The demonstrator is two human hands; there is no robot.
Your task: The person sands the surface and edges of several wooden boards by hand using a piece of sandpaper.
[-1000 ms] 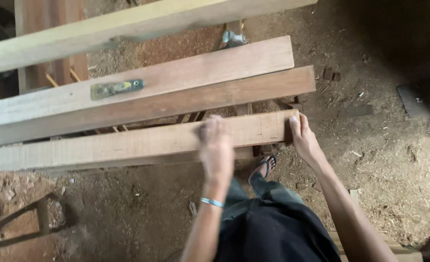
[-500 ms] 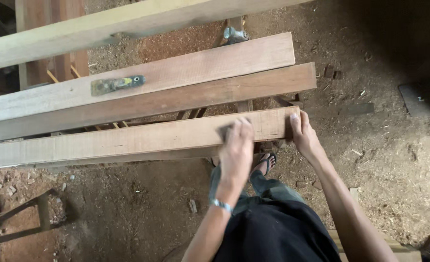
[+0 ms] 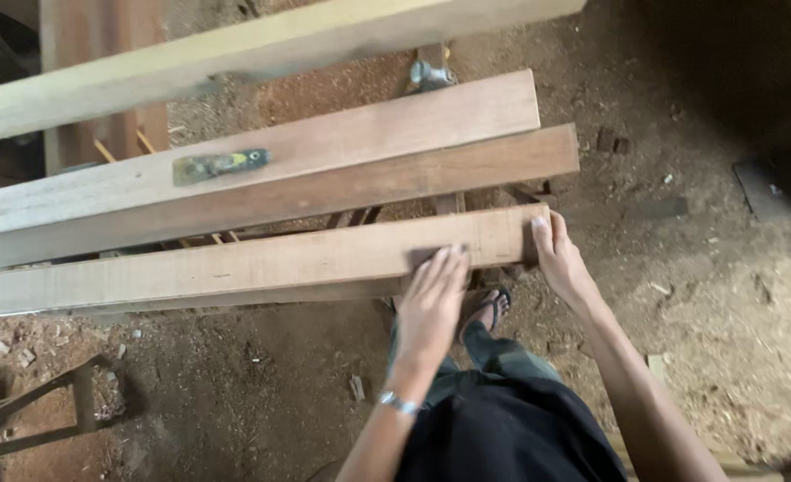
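A long pale wooden plank (image 3: 235,263) lies across supports in front of me, running left to right. My left hand (image 3: 431,303) rests flat on its top face near the right end, fingers stretched out and together, a bracelet on the wrist. My right hand (image 3: 558,259) cups the plank's right end, fingers wrapped over the end grain. Two more planks lie behind it: a darker brown one (image 3: 324,192) and a reddish one (image 3: 342,143). On the reddish plank sits a small flat hand tool (image 3: 219,165) with a yellow and dark handle.
A thick pale beam (image 3: 235,49) crosses the top of the view at a slant. A metal clamp (image 3: 431,73) sits behind the planks. A dark metal frame (image 3: 29,415) stands at the lower left. The dirt floor (image 3: 699,268) is strewn with sawdust and chips. My sandalled foot (image 3: 493,308) shows under the plank.
My left hand has slid to the right along the plank's top, from about mid-right towards the end. My right hand has stayed at the plank's end.
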